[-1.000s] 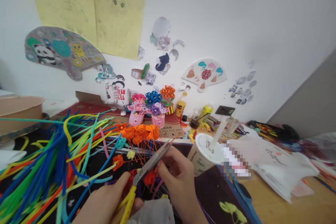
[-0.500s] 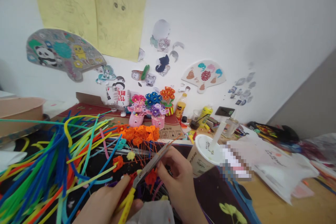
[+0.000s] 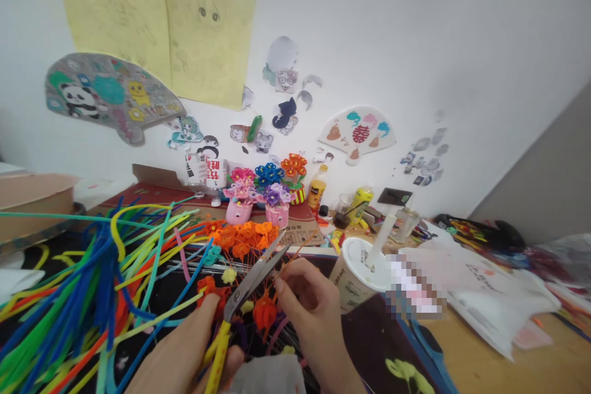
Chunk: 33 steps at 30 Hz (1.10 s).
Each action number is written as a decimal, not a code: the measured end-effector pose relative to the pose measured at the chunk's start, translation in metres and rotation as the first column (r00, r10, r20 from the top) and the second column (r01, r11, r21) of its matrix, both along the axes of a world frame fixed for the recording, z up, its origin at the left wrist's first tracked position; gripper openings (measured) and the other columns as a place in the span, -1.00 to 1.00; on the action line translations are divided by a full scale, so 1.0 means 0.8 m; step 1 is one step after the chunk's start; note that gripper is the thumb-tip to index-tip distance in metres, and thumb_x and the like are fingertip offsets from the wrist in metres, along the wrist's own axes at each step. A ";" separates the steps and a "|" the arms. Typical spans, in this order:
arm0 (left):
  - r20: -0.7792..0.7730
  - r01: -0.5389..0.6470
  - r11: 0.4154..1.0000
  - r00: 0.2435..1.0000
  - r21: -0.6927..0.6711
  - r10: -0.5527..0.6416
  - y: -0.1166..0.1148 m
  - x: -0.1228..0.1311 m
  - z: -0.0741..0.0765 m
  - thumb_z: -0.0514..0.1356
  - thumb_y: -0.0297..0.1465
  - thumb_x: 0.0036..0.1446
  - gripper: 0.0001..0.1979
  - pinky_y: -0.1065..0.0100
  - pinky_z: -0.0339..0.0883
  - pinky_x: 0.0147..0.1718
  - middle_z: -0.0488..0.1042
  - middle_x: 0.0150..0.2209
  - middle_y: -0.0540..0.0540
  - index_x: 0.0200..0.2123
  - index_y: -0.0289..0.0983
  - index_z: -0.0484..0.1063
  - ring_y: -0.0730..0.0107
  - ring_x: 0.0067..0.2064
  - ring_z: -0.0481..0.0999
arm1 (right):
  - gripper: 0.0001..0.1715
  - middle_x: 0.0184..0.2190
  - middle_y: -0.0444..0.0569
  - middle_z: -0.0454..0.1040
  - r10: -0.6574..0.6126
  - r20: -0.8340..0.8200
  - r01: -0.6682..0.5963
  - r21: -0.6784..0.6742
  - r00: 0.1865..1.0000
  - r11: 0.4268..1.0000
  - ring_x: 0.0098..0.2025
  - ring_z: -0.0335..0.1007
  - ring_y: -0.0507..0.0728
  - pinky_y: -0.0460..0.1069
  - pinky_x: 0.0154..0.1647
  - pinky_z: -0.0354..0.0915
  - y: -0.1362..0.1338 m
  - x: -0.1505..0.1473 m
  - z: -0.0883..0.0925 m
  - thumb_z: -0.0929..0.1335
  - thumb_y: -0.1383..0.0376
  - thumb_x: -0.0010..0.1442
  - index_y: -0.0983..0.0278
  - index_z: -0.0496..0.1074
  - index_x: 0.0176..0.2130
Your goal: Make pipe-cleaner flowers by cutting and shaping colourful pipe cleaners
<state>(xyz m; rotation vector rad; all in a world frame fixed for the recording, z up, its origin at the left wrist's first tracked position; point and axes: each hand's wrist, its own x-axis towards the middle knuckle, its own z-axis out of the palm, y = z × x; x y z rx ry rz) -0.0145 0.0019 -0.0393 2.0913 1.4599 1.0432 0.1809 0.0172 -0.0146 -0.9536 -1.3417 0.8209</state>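
Note:
My left hand point(image 3: 180, 357) is at the bottom edge, closed round the yellow handles of a pair of scissors point(image 3: 252, 283). The grey blades point up and to the right and stand slightly apart. My right hand point(image 3: 314, 314) is beside the blade tips, its thumb and fingers pinched on the thin stem of a small orange pipe-cleaner flower point(image 3: 265, 312). The flower hangs between the two hands, just under the blades. A white cloth or tissue point(image 3: 270, 378) lies below the hands.
A big spread of coloured pipe cleaners point(image 3: 83, 283) covers the left. Finished orange flowers point(image 3: 242, 237) and pink flower pots point(image 3: 237, 209) stand behind. A lidded drink cup with a straw point(image 3: 355, 271) is close to my right hand. White papers point(image 3: 484, 295) lie right.
The scissors have moved down and left and their blades have parted a little. My right hand has shifted slightly left with the orange flower.

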 end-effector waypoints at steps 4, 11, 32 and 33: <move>-0.048 0.056 0.985 0.997 -0.166 -0.065 0.003 0.016 0.023 0.03 -0.13 0.03 -0.71 0.44 0.48 -0.56 0.64 -0.52 -0.03 -0.32 -0.13 0.43 0.28 -0.56 0.61 | -0.90 -0.53 -0.16 0.37 0.050 -0.021 -0.050 -0.031 0.999 0.998 -0.50 0.26 0.03 -0.10 -0.48 0.19 -0.002 -0.003 -0.001 0.37 0.35 0.14 0.26 0.40 -0.42; -0.160 0.062 0.979 0.983 -0.196 -0.095 -0.001 0.012 0.013 0.09 -0.17 0.07 -0.78 0.42 0.43 -0.51 0.66 -0.44 -0.04 -0.31 -0.14 0.42 0.24 -0.46 0.65 | -0.93 -0.47 -0.13 0.42 0.127 -0.045 -0.128 -0.036 0.991 0.991 -0.42 0.34 0.06 -0.07 -0.38 0.26 -0.003 -0.007 0.001 0.35 0.36 0.15 0.27 0.45 -0.38; -0.222 0.053 0.954 0.967 -0.294 -0.122 0.003 0.020 0.021 -0.01 -0.13 0.03 -0.67 0.42 0.34 -0.59 0.59 -0.58 -0.06 -0.34 -0.18 0.42 0.26 -0.57 0.57 | -0.85 -0.52 -0.17 0.38 0.005 0.107 -0.013 0.077 0.994 0.997 -0.46 0.29 0.03 -0.10 -0.42 0.23 -0.003 -0.005 0.003 0.32 0.49 0.04 0.27 0.41 -0.47; -0.215 0.057 0.958 0.969 -0.282 -0.121 0.002 0.019 0.021 0.01 -0.14 0.02 -0.69 0.44 0.32 -0.61 0.59 -0.60 -0.05 -0.35 -0.18 0.43 0.29 -0.59 0.55 | -0.86 -0.51 -0.17 0.39 0.008 0.097 -0.015 0.071 0.995 0.997 -0.45 0.30 0.03 -0.10 -0.41 0.24 -0.002 -0.005 0.002 0.33 0.48 0.05 0.28 0.42 -0.46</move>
